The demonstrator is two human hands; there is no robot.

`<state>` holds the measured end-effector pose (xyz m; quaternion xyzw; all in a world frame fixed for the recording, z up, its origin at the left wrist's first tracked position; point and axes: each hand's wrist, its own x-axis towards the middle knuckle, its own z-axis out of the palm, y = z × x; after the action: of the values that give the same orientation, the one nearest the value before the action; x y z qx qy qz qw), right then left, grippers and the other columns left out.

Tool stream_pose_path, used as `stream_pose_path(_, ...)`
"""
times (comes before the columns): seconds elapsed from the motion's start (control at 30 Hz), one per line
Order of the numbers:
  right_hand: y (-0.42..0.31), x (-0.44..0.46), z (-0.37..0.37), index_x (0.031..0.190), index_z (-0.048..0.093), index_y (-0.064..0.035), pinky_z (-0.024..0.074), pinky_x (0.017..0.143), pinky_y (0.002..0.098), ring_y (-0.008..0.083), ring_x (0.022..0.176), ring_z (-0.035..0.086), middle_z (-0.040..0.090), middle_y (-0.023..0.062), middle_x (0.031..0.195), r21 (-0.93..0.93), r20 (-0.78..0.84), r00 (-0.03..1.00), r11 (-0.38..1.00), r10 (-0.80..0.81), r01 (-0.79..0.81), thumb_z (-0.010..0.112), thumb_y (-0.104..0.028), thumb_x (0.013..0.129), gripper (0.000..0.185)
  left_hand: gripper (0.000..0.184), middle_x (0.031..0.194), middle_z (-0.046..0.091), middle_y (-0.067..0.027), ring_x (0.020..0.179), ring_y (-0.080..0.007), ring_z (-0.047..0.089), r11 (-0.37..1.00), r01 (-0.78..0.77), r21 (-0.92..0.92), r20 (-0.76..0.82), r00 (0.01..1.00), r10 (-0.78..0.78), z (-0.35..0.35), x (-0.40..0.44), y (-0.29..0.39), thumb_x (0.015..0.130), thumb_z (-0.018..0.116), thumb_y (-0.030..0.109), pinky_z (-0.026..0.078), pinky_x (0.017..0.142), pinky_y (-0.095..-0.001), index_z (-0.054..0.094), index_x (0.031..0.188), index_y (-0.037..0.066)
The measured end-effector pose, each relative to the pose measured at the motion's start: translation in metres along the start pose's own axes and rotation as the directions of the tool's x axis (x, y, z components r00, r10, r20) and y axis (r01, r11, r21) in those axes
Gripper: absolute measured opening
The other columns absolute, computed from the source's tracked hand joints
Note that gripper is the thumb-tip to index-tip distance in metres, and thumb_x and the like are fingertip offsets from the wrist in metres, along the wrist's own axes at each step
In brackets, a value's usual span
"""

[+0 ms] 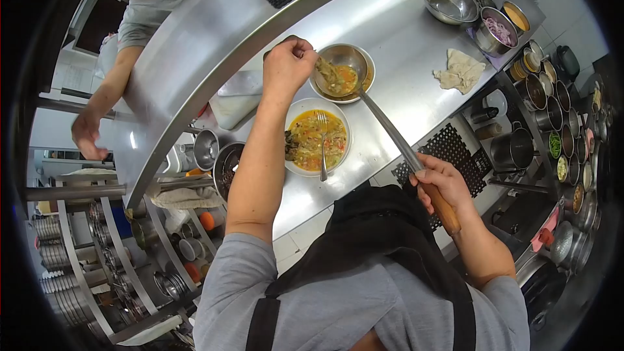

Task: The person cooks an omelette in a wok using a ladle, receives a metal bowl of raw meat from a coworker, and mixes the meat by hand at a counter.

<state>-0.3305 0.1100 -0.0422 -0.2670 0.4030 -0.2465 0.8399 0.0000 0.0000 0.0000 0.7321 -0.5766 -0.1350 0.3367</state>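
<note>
My left hand [290,65] is closed in a pinch at the ladle's rim, on a limp, yellow-coated piece of food [325,73] that hangs into the bowl of the ladle. My right hand [441,183] grips the wooden end of the long-handled ladle [393,131]. The ladle holds a yellow, egg-like mixture with bits in it and sits over a pale bowl [370,64]. Below my left wrist is a white plate [350,144] with more of this mixture and a dark leafy clump at its left side. A fork [323,149] rests in that plate.
A crumpled cloth [460,70] lies to the right. Beyond it are a steel bowl [448,1] and a pot of sliced onion [496,32]. A white cutting board [233,105] and metal bowls stand left. Another person's arm [112,91] reaches over the raised steel shelf [188,45].
</note>
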Motion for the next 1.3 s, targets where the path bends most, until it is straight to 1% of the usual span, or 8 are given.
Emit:
stream_pose_path(0.1, -0.005, -0.001, -0.002, 0.135, 0.039, 0.0042, 0.0437, 0.035, 0.0256, 0.015, 0.046, 0.053, 0.055, 0.0096, 0.08, 0.023, 0.022, 1.0, 1.0, 0.007, -0.007, 0.057, -0.009, 0.084, 0.055, 0.02, 0.075, 0.067, -0.0072, 0.068, -0.0173, 0.062, 0.999, -0.006, -0.033, -0.041, 0.999, 0.005, 0.023, 0.017, -0.015, 0.071, 0.064, 0.018, 0.05, 0.068, -0.029, 0.068, 0.086, 0.005)
stream_pose_path(0.37, -0.007, -0.013, 0.001, 0.134, 0.039, 0.0042, 0.0441, 0.035, 0.0268, 0.0159, 0.046, 0.053, 0.054, 0.01, 0.079, 0.049, 0.037, 0.999, 0.999, 0.013, -0.015, 0.056, -0.008, 0.084, 0.054, 0.015, 0.083, 0.068, -0.0143, 0.081, -0.03, 0.066, 0.978, 0.058, 0.2, 0.166, 0.982, -0.092, 0.076, 0.014, -0.079, 0.073, 0.059, 0.015, 0.052, 0.078, -0.0403, 0.067, 0.083, 0.007)
stream_pose_path(0.57, -0.008, -0.019, 0.011, 0.133, 0.039, 0.0051, 0.0441, 0.035, 0.0267, 0.0159, 0.046, 0.053, 0.054, 0.0104, 0.079, 0.03, 0.025, 0.999, 0.999, 0.022, -0.023, 0.055, -0.008, 0.085, 0.053, 0.02, 0.09, 0.064, -0.0199, 0.085, -0.0361, 0.063, 0.931, -0.179, 0.317, 0.151, 0.979, 0.136, 0.093, 0.006, -0.099, 0.074, 0.056, 0.007, 0.05, 0.079, -0.0433, 0.065, 0.091, 0.004)
stream_pose_path(0.77, -0.006, -0.032, 0.02, 0.133, 0.037, 0.0073, 0.0442, 0.035, 0.0258, 0.0151, 0.047, 0.053, 0.054, 0.0108, 0.082, 0.085, -0.004, 1.0, 0.996, 0.016, -0.015, 0.054, -0.008, 0.086, 0.053, 0.017, 0.088, 0.062, -0.0199, 0.082, -0.0361, 0.062, 0.968, -0.209, 0.136, 0.074, 0.977, 0.2, 0.088, 0.0, -0.097, 0.076, 0.063, 0.01, 0.05, 0.076, -0.043, 0.063, 0.091, 0.002)
stream_pose_path(0.9, 0.0, -0.048, 0.02, 0.134, 0.035, 0.0076, 0.0444, 0.035, 0.0257, 0.015, 0.046, 0.053, 0.053, 0.0116, 0.083, 0.144, -0.052, 0.999, 0.99, -0.001, 0.008, 0.053, -0.008, 0.086, 0.053, 0.018, 0.083, 0.065, -0.0157, 0.075, -0.0301, 0.064, 0.976, -0.216, -0.01, 0.0, 0.976, 0.216, 0.085, -0.009, -0.089, 0.078, 0.067, 0.015, 0.051, 0.069, -0.0378, 0.064, 0.088, 0.001)
stream_pose_path(1.07, 0.018, -0.089, 0.005, 0.136, 0.033, 0.0071, 0.0454, 0.035, 0.0256, 0.0152, 0.046, 0.053, 0.053, 0.0131, 0.084, 0.31, -0.047, 0.997, 0.948, -0.063, 0.075, 0.05, -0.006, 0.087, 0.054, 0.022, 0.089, 0.067, -0.0096, 0.08, -0.0156, 0.065, 0.91, 0.007, -0.414, -0.046, 0.999, -0.029, 0.085, -0.029, -0.067, 0.088, 0.061, 0.02, 0.05, 0.067, -0.0294, 0.063, 0.098, 0.001)
stream_pose_path(1.17, 0.035, -0.129, -0.013, 0.138, 0.031, 0.0051, 0.046, 0.035, 0.0257, 0.0151, 0.046, 0.054, 0.053, 0.0134, 0.085, 0.38, -0.107, 0.989, 0.915, -0.102, 0.135, 0.05, -0.006, 0.087, 0.055, 0.025, 0.087, 0.066, -0.0075, 0.08, -0.0136, 0.062, 0.858, 0.008, -0.513, -0.032, 0.999, -0.028, 0.091, -0.063, -0.029, 0.092, 0.056, 0.021, 0.049, 0.067, -0.0275, 0.062, 0.101, -0.001)
stream_pose_path(1.3, 0.057, -0.205, -0.038, 0.139, 0.032, 0.0026, 0.0463, 0.036, 0.0237, 0.0134, 0.049, 0.054, 0.053, 0.0116, 0.085, 0.451, -0.206, 0.972, 0.871, -0.114, 0.198, 0.051, -0.007, 0.089, 0.054, 0.029, 0.085, 0.064, -0.0075, 0.077, -0.0132, 0.059, 0.89, 0.083, -0.449, 0.117, 0.993, -0.034, 0.134, -0.139, 0.031, 0.096, 0.048, 0.024, 0.046, 0.069, -0.0269, 0.061, 0.101, -0.002)
